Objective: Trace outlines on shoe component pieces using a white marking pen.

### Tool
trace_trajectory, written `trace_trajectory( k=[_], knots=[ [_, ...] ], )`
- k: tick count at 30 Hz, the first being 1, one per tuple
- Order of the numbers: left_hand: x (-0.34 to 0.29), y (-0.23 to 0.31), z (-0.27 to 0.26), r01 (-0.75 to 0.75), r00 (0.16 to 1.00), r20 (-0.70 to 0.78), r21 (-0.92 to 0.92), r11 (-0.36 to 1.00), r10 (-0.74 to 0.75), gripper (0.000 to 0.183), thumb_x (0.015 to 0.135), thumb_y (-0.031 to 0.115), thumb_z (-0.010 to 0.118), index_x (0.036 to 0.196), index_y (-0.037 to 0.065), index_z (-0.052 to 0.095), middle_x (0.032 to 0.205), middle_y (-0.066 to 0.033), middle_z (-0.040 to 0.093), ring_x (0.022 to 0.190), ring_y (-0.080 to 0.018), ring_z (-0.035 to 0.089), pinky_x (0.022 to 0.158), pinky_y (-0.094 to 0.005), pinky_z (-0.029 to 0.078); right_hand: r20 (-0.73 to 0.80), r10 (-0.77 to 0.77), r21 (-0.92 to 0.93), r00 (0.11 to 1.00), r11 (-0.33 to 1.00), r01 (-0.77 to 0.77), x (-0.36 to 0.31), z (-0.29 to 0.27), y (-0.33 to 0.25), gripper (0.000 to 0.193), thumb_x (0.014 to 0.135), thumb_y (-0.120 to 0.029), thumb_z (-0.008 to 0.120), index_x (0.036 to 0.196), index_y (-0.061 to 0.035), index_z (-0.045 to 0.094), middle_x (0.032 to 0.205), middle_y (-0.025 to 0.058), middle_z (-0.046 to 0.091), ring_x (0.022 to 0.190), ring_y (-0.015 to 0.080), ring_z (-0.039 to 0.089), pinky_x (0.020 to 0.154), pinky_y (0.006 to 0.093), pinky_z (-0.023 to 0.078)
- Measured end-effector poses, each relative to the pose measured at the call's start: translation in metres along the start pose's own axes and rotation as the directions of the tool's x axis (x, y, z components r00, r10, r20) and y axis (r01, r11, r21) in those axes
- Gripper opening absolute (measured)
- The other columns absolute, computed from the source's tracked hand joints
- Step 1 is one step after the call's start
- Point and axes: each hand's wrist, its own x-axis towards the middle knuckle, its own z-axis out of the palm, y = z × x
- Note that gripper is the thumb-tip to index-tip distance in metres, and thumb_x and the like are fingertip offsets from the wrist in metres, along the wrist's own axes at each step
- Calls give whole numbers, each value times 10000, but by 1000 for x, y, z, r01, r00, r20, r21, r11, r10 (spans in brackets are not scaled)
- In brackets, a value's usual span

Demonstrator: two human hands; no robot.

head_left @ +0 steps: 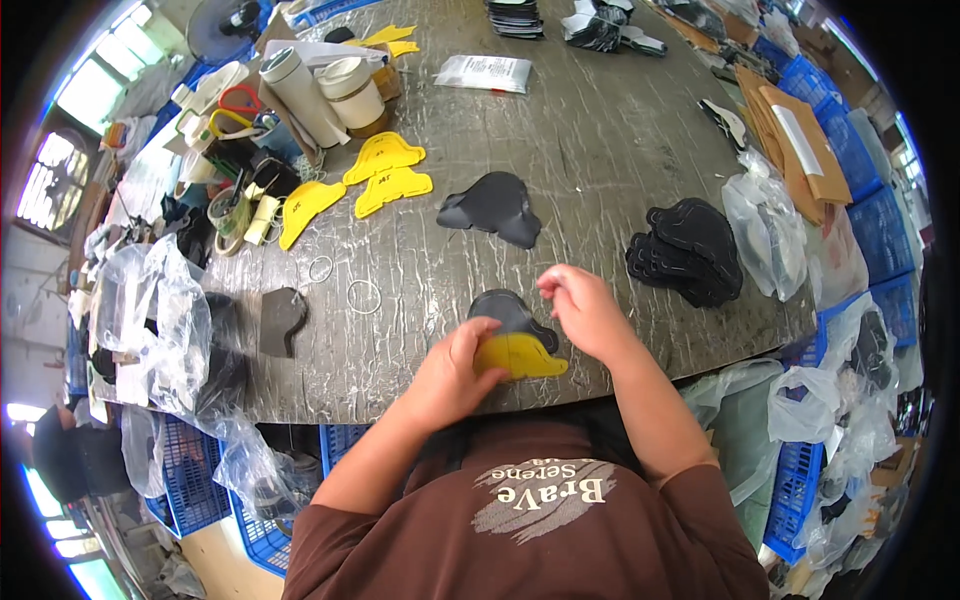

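Note:
Close to the near edge of the table, my left hand (455, 370) grips the left end of a yellow template (522, 356) between thumb and fingers. The template overlaps the near part of a black curved piece (500, 308). Just right of that piece is my right hand (585, 312), raised a little, with its fingers curled together. Whatever they may pinch is too small or hidden to make out. Farther off, a second black cut piece (492, 208) lies flat. A stack of black stitched pieces (688, 252) sits to the right.
More yellow templates (385, 160) lie at the left, beside cups (352, 92), scissors (236, 112) and tape rolls (229, 215). A dark grey piece (284, 320) and thin rings (364, 296) are nearer. Plastic bags (765, 225) and cardboard (800, 140) line the right edge; blue crates (190, 475) stand below.

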Motion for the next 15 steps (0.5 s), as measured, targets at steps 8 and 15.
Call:
trace_trajectory(
  k=[8,15],
  knots=[
    [-26,23,9,-104,979,167,-100,990,119,166,770,71,733,860,-6,616,1110,-189,614,1135,-387,569,960,-446,469,286,69,-485,956,871,83,35,26,-13,250,748,-122,610,984,-59,660,1117,160,610,944,350,636,848,435,506],
    [-28,21,11,-113,978,168,-74,991,124,183,743,28,748,878,-16,633,1115,-177,620,1161,-390,563,960,-455,478,165,-66,-204,984,974,100,20,38,-13,235,707,-37,615,937,-17,576,828,158,658,801,363,645,713,402,519]
  ],
)
